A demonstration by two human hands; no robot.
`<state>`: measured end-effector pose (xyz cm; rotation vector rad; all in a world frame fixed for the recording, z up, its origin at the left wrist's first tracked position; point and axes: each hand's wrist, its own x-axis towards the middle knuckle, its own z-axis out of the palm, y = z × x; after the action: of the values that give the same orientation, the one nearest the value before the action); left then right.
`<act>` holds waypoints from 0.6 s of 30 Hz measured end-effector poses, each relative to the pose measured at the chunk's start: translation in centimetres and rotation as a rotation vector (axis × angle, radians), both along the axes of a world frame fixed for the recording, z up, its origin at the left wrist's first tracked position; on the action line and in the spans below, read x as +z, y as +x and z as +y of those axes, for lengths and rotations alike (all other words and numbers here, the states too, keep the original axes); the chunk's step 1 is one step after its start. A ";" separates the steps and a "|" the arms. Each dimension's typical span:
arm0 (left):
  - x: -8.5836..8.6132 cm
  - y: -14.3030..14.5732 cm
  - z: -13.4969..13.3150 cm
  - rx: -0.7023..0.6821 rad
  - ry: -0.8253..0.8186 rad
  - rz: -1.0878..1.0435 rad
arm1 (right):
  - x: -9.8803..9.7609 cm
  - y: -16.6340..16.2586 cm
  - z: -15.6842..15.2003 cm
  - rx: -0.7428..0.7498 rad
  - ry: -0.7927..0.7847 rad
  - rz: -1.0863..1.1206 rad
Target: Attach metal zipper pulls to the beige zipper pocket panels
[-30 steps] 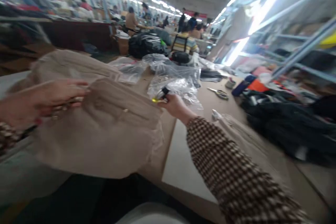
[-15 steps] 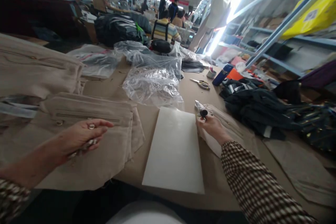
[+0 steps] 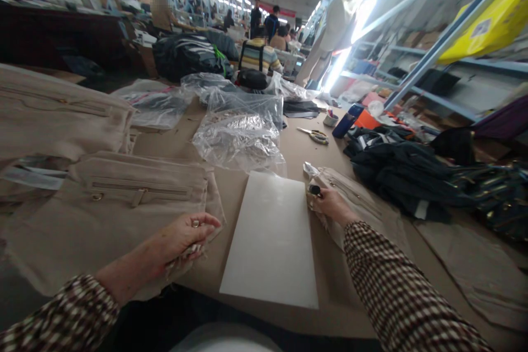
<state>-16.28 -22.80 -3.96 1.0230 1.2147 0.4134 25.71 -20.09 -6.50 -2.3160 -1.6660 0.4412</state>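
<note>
A worker seated at a long brown table [image 3: 297, 154] in a busy garment workshop handles folded beige clothing under strip lights. The left hand [image 3: 181, 237], with a ring on one finger, is curled tight on the lower right corner of a beige garment [image 3: 103, 220]. The garment lies flat at the table's near edge with its zip pocket facing up. The right hand [image 3: 330, 206], in a checked sleeve, is closed around a small black object [image 3: 315, 190] and rests on a second beige piece [image 3: 358, 201] to the right. What the object is cannot be made out.

The two hands are well apart, with a white board [image 3: 272, 236] lying flat on the table between them. Just beyond the board sits a heap of clear plastic bags [image 3: 241, 135]. Farther along the table lie a pair of scissors [image 3: 314, 135] and, near them, a blue bottle [image 3: 344, 120]. A pile of dark clothing [image 3: 412, 176] covers the table's right side, below metal racking [image 3: 449, 38]. A stack of beige garments [image 3: 53, 113] rises at far left. Behind, a person in a striped top [image 3: 258, 55] sits with back turned, and other people [image 3: 272, 22] stand farther down the hall.
</note>
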 end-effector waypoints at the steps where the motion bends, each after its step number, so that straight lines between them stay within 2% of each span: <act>1: 0.0 0.0 -0.2 0.006 -0.007 0.000 | 0.1 0.3 -0.5 0.001 -0.019 0.041; 3: -0.1 -0.3 -0.6 0.011 -0.033 0.011 | 0.4 0.7 -2.2 -0.004 -0.069 0.133; 6: -0.2 -0.9 -1.0 0.009 -0.069 0.000 | 0.9 0.8 -6.4 -0.007 -0.159 0.274; 10: -0.6 -1.1 -1.4 -0.007 -0.076 0.005 | 1.8 0.7 -12.5 -0.035 -0.285 0.601; 12: -0.7 -0.7 -1.5 -0.024 -0.069 0.005 | 2.7 0.9 -14.0 -0.078 -0.303 0.699; 15: -0.7 0.6 -1.6 -0.080 -0.066 -0.011 | 4.0 1.1 -13.4 -0.135 -0.224 0.546; 18: -0.5 2.2 -1.8 -0.137 -0.068 -0.056 | 4.3 0.4 -10.3 -0.144 -0.046 0.252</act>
<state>-14.04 -24.62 -4.45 1.0228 1.0941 0.2896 26.08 -30.38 -2.24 -2.2824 -1.3765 0.7132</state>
